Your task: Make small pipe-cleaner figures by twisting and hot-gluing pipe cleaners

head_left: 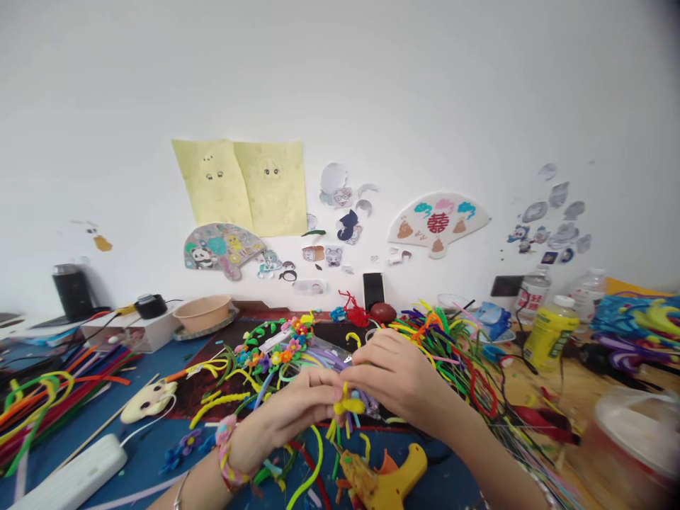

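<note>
because the yellow pipe-cleaner bundle (349, 404) seems to need pinching from both sides, my left hand (295, 409) and right hand (393, 375) grip it between their fingers over the craft table (531, 404), a yellow glue gun (380, 478) lying just below

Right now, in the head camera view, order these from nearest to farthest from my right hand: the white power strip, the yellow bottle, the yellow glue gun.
From your right hand:
1. Yellow hot glue gun: just below the hand, at the near edge of the view.
2. Yellow bottle: off to the right, toward the back of the desk.
3. White power strip: far left, near front corner.
</note>
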Tool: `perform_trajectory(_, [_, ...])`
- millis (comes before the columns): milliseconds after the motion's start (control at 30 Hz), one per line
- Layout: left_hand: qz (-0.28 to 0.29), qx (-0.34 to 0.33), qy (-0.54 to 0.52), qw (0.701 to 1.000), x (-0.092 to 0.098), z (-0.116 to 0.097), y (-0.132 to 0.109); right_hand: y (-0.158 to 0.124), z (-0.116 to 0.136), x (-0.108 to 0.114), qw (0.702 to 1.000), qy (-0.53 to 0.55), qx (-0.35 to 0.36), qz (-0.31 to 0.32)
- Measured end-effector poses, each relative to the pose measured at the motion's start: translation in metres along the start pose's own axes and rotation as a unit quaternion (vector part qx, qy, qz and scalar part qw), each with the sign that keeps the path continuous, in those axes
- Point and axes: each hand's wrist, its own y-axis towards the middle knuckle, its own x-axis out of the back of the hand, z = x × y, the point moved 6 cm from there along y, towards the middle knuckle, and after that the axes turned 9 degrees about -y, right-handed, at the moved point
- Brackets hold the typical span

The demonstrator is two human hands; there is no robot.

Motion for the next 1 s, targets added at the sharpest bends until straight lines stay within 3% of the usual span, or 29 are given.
perform_trajectory(100, [-0.002, -0.015, 0.033, 0.999, 0.001, 0.0, 0.004, 0.0, -0.002, -0.001, 0.999, -0.006, -0.045, 0.015])
perform_trajectory(233, [-0.056, -0.101, 0.11, 0.987, 0.003, -0.009, 0.005, -0.003, -0.001, -0.001, 0.993, -0.029, -0.116, 0.014])
perform_trajectory(467, [-0.117, -0.185, 0.15, 0.964, -0.004, -0.017, -0.005, -0.009, 0.012, -0.008, 0.972, -0.043, -0.226, -0.053])
perform_trajectory(767, [-0.172, -0.245, 0.077, 0.951, 0.005, -0.014, -0.008, -0.005, 0.03, -0.013, 0.968, -0.13, -0.198, -0.085])
perform_trajectory(1000, [-0.18, -0.257, 0.028, 0.949, 0.01, -0.012, -0.007, -0.004, 0.028, -0.023, 0.971, -0.07, -0.208, -0.094])
